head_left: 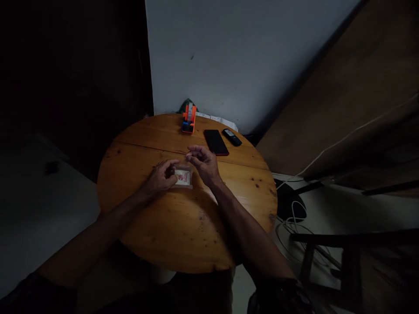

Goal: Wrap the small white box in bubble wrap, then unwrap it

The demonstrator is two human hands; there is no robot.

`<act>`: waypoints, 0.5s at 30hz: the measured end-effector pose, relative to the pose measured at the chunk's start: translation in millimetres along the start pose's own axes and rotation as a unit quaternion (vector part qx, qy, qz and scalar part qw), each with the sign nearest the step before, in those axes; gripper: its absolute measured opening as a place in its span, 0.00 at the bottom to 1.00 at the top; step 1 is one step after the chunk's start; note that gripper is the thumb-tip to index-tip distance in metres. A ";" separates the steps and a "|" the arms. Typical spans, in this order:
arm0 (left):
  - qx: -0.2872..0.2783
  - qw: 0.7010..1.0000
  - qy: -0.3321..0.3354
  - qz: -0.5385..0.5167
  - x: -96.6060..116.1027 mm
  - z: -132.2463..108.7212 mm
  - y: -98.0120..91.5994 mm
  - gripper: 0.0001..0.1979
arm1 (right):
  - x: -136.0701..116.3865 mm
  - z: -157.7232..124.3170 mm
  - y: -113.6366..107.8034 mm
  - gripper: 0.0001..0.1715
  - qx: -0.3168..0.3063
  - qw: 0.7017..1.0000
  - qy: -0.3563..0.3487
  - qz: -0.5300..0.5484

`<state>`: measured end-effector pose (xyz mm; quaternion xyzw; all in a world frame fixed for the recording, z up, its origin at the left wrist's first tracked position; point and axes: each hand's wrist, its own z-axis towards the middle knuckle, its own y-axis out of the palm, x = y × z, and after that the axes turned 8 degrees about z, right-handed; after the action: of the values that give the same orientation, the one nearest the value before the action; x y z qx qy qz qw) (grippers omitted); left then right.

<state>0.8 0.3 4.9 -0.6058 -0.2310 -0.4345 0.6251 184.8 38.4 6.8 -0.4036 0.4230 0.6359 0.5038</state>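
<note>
A small clear plastic case with a white and red card inside (183,178) lies on the round wooden table (183,226). My left hand (160,178) rests on the table at the case's left edge, fingers curled against it. My right hand (203,163) hovers just right of and above the case, its fingers bent and pinched loosely together; whether they touch the case is unclear. The dim light hides the finer details.
At the table's far side stand an orange and blue object (189,118), a black phone (216,142) and a small dark remote-like device (232,137). White cables (294,222) lie on the floor to the right, near a dark chair frame (347,253).
</note>
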 end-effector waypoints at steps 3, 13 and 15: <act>-0.003 1.000 -0.003 -0.022 -0.4 0.6 0.6 0.26 | -10.9 -6.5 1.4 0.18 -0.067 0.995 -0.019 -0.076; 0.036 0.998 0.031 0.032 -8.7 4.6 5.6 0.21 | -34.0 -18.1 0.0 0.19 -0.194 0.945 -0.084 -0.249; 0.050 0.997 0.049 0.020 -10.5 5.5 7.4 0.20 | -36.9 -19.4 1.6 0.19 -0.199 0.934 -0.093 -0.281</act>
<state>2.8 7.5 -6.9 -0.5563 -0.2094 -0.4394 0.6735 191.1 8.8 35.5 -0.5371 0.1087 0.5738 0.6086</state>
